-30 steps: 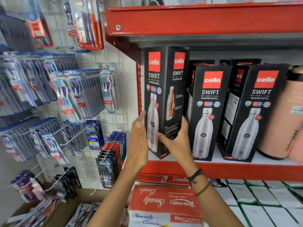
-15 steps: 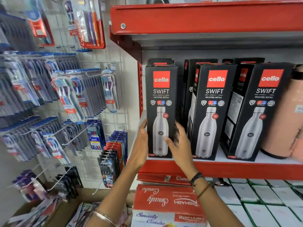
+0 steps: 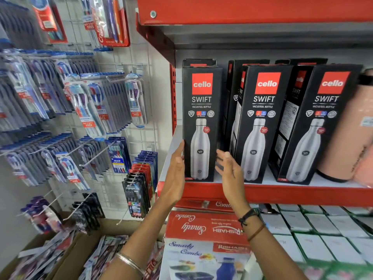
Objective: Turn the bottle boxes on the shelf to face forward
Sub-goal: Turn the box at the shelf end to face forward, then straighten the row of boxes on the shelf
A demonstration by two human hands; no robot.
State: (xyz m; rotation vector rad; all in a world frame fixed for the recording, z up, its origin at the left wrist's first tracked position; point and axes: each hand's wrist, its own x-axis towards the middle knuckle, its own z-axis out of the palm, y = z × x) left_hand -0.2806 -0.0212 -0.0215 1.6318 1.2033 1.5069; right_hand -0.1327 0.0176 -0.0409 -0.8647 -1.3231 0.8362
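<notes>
Three black Cello Swift bottle boxes stand in the front row on the red shelf. The left box stands upright and faces forward. The middle box and the right box are turned slightly, showing their left sides. More black boxes stand behind them. My left hand is flat, its fingertips touching the left box's lower left edge. My right hand is spread just off that box's lower right edge, in front of the middle box, holding nothing.
A peach flask stands at the shelf's right end. Toothbrush packs hang on a wire grid to the left. Below the shelf sit a red Smarty Combo carton and white boxes. The upper red shelf overhangs.
The left box was held angled, then turned front-on and set down on the shelf. Both hands have since loosened from it; the right hand has come away from its edge.
</notes>
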